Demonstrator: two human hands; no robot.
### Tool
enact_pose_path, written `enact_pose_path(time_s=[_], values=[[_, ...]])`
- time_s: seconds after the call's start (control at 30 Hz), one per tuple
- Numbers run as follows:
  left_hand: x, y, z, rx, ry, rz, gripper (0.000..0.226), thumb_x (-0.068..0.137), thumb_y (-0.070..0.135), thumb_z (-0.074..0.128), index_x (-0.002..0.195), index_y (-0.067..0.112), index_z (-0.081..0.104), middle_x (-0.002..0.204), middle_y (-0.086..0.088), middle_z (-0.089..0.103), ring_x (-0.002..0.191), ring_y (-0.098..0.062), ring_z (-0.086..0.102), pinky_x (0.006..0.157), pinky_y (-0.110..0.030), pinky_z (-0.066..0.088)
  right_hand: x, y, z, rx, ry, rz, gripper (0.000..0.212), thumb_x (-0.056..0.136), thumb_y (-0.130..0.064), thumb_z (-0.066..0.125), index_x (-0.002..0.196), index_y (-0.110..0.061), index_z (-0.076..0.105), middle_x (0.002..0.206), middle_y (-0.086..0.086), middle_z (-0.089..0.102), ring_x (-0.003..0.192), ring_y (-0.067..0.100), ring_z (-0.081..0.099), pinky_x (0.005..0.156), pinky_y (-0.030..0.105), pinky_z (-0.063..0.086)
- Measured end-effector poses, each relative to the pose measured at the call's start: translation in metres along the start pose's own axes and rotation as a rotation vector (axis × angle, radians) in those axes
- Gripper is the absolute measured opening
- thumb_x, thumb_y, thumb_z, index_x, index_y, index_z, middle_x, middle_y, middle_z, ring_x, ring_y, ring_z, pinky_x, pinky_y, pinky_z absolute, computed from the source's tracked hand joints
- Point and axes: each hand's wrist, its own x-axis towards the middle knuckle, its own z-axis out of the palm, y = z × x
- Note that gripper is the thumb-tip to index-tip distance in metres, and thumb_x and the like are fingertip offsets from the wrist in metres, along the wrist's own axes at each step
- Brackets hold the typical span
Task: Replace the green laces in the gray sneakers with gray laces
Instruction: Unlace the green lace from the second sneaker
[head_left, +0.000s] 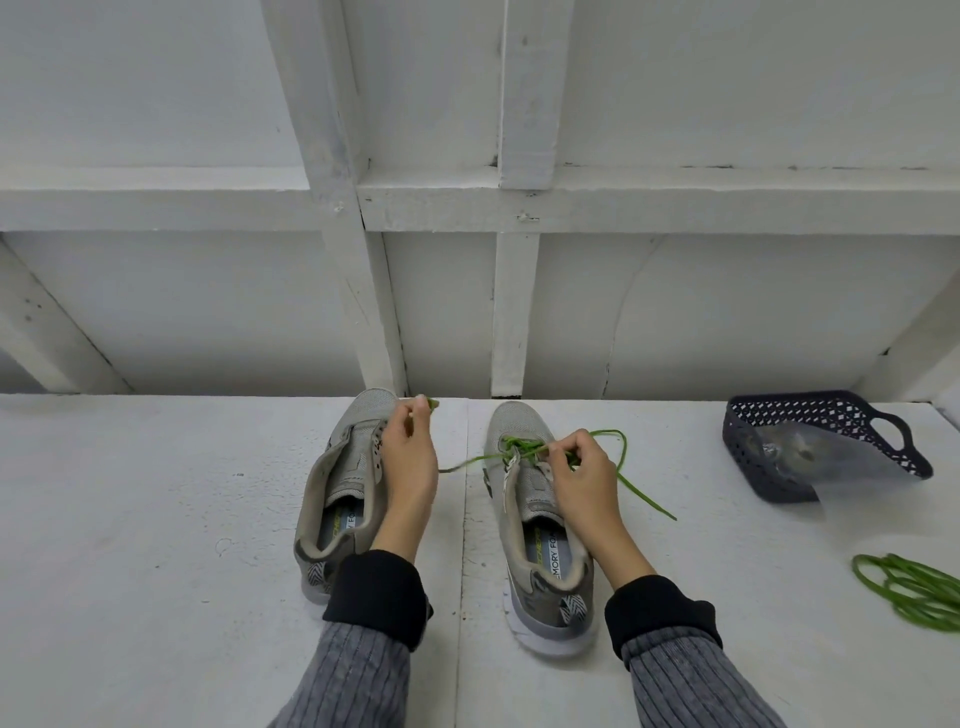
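Two gray sneakers stand side by side, toes pointing away from me. The left sneaker (340, 483) has no lace in its eyelets. The right sneaker (524, 499) still carries a green lace (618, 467) through its front eyelets, with loose ends trailing right and left. My left hand (410, 457) hovers over the left sneaker and pinches one green lace end near the toe. My right hand (584, 478) pinches the green lace at the right sneaker's eyelets. A loose coil of green lace (914, 592) lies at the right edge.
A dark perforated basket (810, 447) lies tipped at the back right with a clear plastic bag in it. The shoes sit on a white board surface (156, 519) against a white framed wall (447, 291).
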Motion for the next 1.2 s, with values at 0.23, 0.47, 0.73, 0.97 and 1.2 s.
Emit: enact_pose_path(time_s=[0.23, 0.47, 0.73, 0.97, 1.2], values=[[-0.005, -0.022, 0.002, 0.65, -0.245, 0.213, 0.017, 0.099, 0.041, 0.052, 0.099, 0.033, 0.067, 0.095, 0.007, 0.059, 0.091, -0.011, 0.054, 0.069, -0.03, 0.042, -0.003, -0.006, 0.002, 0.054, 0.014, -0.056, 0.014, 0.099, -0.014, 0.048, 0.085, -0.012, 0.051, 0.092, -0.004, 0.068, 0.086, 0.007, 0.066, 0.067, 0.016, 0.052], [-0.026, -0.014, 0.013, 0.56, -0.205, 0.22, 0.012, 0.098, 0.041, 0.054, 0.105, 0.04, 0.064, 0.115, 0.016, 0.053, 0.115, -0.007, 0.037, 0.101, -0.035, 0.022, -0.006, -0.009, 0.0, 0.124, 0.111, -0.054, 0.013, 0.102, -0.016, 0.042, 0.09, -0.012, 0.045, 0.085, -0.005, 0.066, 0.084, 0.008, 0.066, 0.07, 0.026, 0.054], [-0.054, -0.01, 0.021, 0.454, -0.322, 0.189, 0.015, 0.083, 0.042, 0.071, 0.094, 0.033, 0.065, 0.098, 0.014, 0.059, 0.086, -0.003, 0.054, 0.078, -0.028, 0.048, -0.004, -0.009, -0.002, 0.304, 0.026, -0.046, 0.013, 0.102, -0.015, 0.044, 0.09, -0.011, 0.047, 0.092, 0.003, 0.072, 0.089, 0.013, 0.069, 0.079, 0.029, 0.055], [-0.066, -0.023, 0.022, 0.292, -0.164, 0.11, 0.005, 0.089, 0.027, 0.067, 0.094, 0.029, 0.067, 0.095, 0.013, 0.065, 0.08, -0.006, 0.062, 0.074, -0.026, 0.051, -0.001, 0.004, -0.024, 0.291, 0.386, 0.092, 0.013, 0.1, -0.013, 0.048, 0.087, -0.012, 0.052, 0.086, 0.003, 0.067, 0.084, 0.021, 0.068, 0.076, 0.037, 0.055], [-0.073, -0.026, 0.026, 0.19, -0.044, -0.005, 0.009, 0.09, 0.019, 0.066, 0.083, 0.024, 0.068, 0.086, 0.011, 0.068, 0.075, 0.001, 0.059, 0.063, -0.009, 0.043, -0.003, 0.003, -0.037, -0.292, 0.309, 0.038, 0.014, 0.093, -0.021, 0.061, 0.103, -0.023, 0.069, 0.104, -0.011, 0.061, 0.117, 0.02, 0.042, 0.093, 0.038, 0.025]])
